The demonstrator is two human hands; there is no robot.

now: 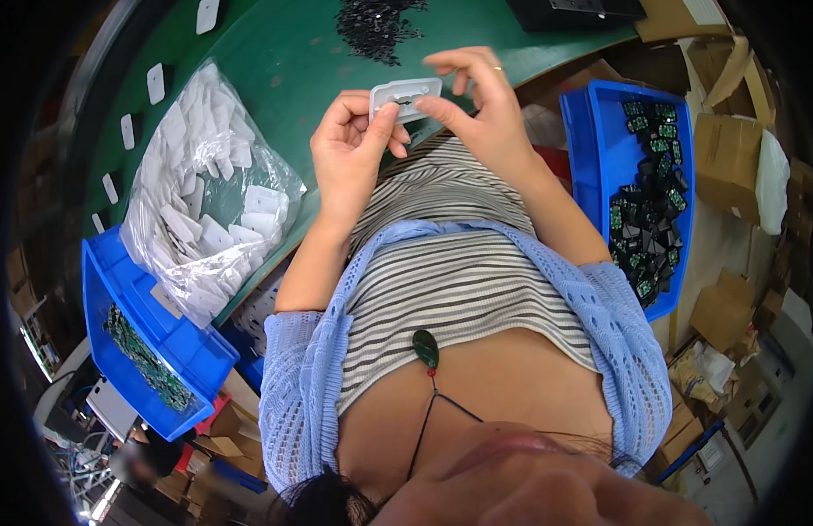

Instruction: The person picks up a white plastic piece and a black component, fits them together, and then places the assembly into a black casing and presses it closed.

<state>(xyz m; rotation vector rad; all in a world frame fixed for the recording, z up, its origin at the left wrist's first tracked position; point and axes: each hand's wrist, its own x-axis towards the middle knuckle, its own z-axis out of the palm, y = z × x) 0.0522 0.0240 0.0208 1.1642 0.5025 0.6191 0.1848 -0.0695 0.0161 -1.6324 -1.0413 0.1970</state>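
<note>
My left hand (pixel 352 145) grips a white plastic casing half (pixel 390 91) by its left end, the hollow side up. A small dark piece (pixel 404 103) lies inside the casing, close to my left thumb. My right hand (pixel 489 118) is at the casing's right end. Its thumb reaches to the inside of the shell, while the other fingers are raised and spread apart above it. Beyond the hands, a heap of small black parts (pixel 371 31) lies on the green table (pixel 288 61).
A clear plastic bag (pixel 279 171) full of white casings sits left on the table. Several loose casings (pixel 156 83) lie along its far left. Blue bins with circuit boards stand at the lower left (pixel 200 346) and right (pixel 590 167). A black tray (pixel 573 13) sits far right.
</note>
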